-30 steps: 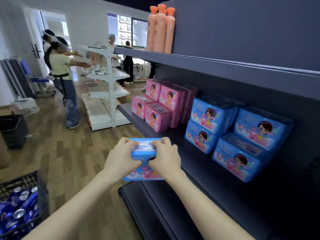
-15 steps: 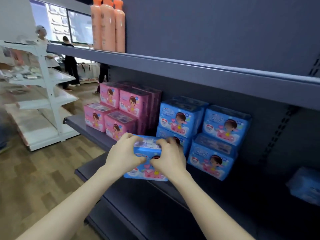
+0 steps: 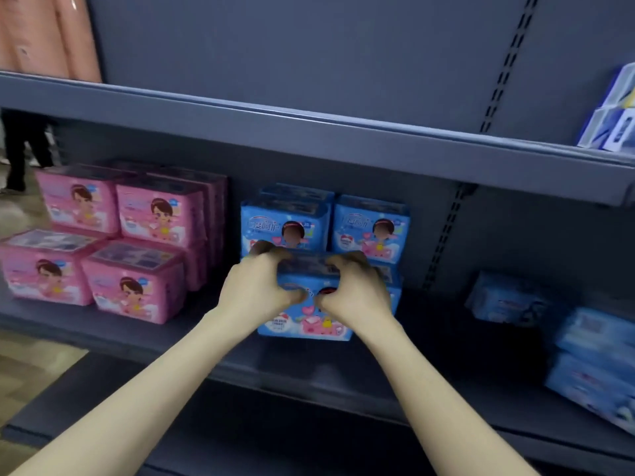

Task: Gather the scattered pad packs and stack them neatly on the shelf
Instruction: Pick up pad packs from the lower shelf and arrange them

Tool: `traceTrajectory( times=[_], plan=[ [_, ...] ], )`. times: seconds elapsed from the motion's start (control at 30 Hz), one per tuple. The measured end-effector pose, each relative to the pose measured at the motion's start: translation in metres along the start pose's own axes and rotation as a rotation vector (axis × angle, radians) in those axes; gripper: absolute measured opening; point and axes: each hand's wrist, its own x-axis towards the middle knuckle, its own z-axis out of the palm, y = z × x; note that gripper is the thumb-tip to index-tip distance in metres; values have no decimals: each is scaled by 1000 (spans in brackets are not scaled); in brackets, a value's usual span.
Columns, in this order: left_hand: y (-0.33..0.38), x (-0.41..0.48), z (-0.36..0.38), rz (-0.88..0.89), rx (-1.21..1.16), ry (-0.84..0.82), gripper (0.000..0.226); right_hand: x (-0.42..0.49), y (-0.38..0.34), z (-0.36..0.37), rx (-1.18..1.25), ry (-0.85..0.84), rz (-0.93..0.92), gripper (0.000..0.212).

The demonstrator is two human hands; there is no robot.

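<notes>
Left grip (image 3: 256,293), right grip (image 3: 355,292): one pack (image 3: 305,324)

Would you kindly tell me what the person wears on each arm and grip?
The left forearm and right forearm are bare to the picture's edge, no sleeves. The left grip and right grip are ungloved, with no watch, bracelet or ring visible.

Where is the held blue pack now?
Head view, centre: blue pack, gripped by left hand and right hand, before the stacked blue packs, right of the pink packs.
</notes>
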Motion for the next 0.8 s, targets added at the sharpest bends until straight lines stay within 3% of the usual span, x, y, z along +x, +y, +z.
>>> traceTrajectory(
  times=[0.47, 0.8],
  plan=[
    [44, 29, 22, 250, -70, -7, 54, -13, 32, -36, -52, 292, 143, 49],
    [54, 68, 45, 321, -120, 19, 50, 17, 51, -44, -5, 344, 139, 46]
  ],
)
